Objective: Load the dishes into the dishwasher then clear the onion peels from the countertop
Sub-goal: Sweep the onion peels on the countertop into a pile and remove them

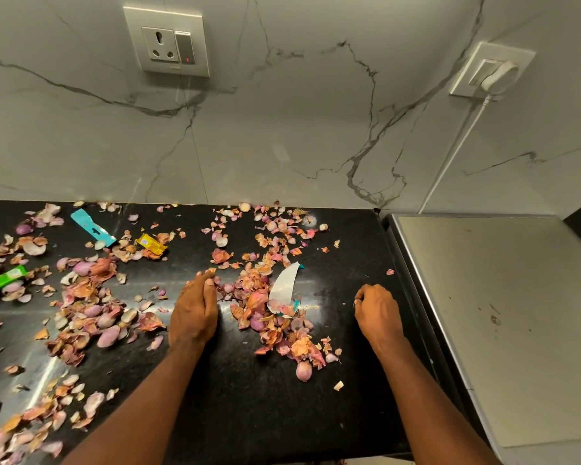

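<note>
Pink and orange onion peels (pixel 269 310) lie scattered over the black countertop (pixel 242 397), with a heap in the middle between my hands. My left hand (pixel 193 310) stands on its edge on the counter, fingers straight and together, just left of that heap and touching its peels. My right hand (pixel 376 308) rests on the counter to the right of the heap, fingers curled inward; nothing is plainly visible in it. More peels (pixel 88 317) lie in a large patch to the left of my left hand.
A white curved paper scrap (pixel 284 285) lies in the middle heap. A blue wrapper (pixel 93 228), a yellow wrapper (pixel 151 243) and a green packet (pixel 2 280) lie among the left peels. A steel appliance top (pixel 503 313) adjoins the counter's right edge. Marble wall behind with sockets.
</note>
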`<state>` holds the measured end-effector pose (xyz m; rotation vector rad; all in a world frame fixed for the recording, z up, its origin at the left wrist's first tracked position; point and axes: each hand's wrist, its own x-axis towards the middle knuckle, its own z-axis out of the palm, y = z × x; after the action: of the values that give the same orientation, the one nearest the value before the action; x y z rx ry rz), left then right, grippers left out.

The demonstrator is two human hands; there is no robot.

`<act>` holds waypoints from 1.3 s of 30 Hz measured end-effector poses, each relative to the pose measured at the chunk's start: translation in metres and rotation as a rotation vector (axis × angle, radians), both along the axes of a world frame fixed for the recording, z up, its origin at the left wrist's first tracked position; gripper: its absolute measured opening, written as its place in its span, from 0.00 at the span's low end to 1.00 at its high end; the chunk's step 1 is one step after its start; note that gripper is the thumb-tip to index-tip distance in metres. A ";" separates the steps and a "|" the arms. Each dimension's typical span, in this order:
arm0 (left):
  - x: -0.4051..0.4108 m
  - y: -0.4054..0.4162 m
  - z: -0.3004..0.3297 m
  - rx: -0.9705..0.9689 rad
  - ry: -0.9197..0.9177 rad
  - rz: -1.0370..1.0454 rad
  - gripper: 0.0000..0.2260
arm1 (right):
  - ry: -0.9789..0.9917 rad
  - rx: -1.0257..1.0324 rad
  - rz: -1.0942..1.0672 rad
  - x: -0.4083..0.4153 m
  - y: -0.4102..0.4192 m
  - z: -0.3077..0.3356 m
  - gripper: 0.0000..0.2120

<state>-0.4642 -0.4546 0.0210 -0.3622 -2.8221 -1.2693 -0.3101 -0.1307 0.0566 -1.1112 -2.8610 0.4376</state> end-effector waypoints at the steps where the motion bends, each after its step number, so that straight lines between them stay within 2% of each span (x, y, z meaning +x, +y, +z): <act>1: 0.000 -0.001 -0.001 0.001 0.002 0.002 0.27 | -0.021 0.009 0.003 -0.001 -0.003 0.002 0.05; 7: 0.000 -0.001 0.000 -0.013 0.005 -0.002 0.26 | -0.007 -0.184 -0.050 -0.003 -0.019 0.014 0.13; 10: -0.001 -0.001 0.000 -0.015 0.008 -0.007 0.25 | 0.068 -0.486 -0.017 -0.004 -0.034 0.008 0.11; 12: -0.001 -0.001 -0.001 -0.011 0.004 -0.009 0.25 | 0.232 -0.769 -0.041 0.000 -0.045 0.007 0.10; 13: -0.001 -0.001 -0.001 -0.008 0.004 -0.009 0.25 | 0.326 -0.793 -0.062 0.003 -0.049 0.006 0.10; 15: -0.002 -0.002 -0.001 -0.003 0.008 -0.013 0.25 | 0.385 -0.513 -0.051 0.007 -0.052 -0.002 0.13; 17: -0.002 -0.003 -0.001 -0.003 0.019 -0.041 0.24 | 0.232 -0.323 0.045 0.010 -0.056 -0.011 0.24; 19: -0.001 -0.004 0.000 0.000 0.024 -0.098 0.23 | 0.019 -0.305 0.132 0.012 -0.068 -0.018 0.34; 20: 0.000 -0.004 0.001 -0.001 0.017 -0.127 0.23 | -0.032 -0.296 0.176 0.012 -0.077 -0.022 0.35; 24: 0.011 -0.001 0.003 -0.054 -0.023 -0.267 0.23 | -0.014 -0.411 0.401 0.009 -0.116 -0.019 0.33; 26: 0.021 0.008 0.007 -0.001 -0.056 -0.313 0.22 | -0.015 -0.490 0.499 0.004 -0.121 -0.016 0.31; 29: 0.042 0.021 0.015 0.131 -0.081 -0.357 0.20 | 0.122 -0.690 0.406 0.000 -0.106 0.004 0.24; 30: 0.049 0.023 0.018 0.162 -0.076 -0.358 0.19 | 0.161 -0.700 0.382 0.002 -0.096 0.013 0.21; 33: 0.059 0.015 0.018 0.262 -0.048 -0.295 0.19 | 0.107 -0.509 0.377 0.015 -0.065 0.034 0.20; 36: 0.057 0.004 0.014 0.304 -0.033 -0.147 0.20 | -0.194 -0.401 0.327 0.036 -0.057 0.041 0.35; 39: 0.058 0.002 0.016 0.418 -0.101 -0.046 0.16 | -0.414 -0.454 0.258 0.051 -0.078 0.036 0.48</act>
<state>-0.4061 -0.4531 0.0371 -0.3532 -2.5369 -1.8803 -0.2587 -0.2089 0.0925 -0.9736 -3.3968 1.0252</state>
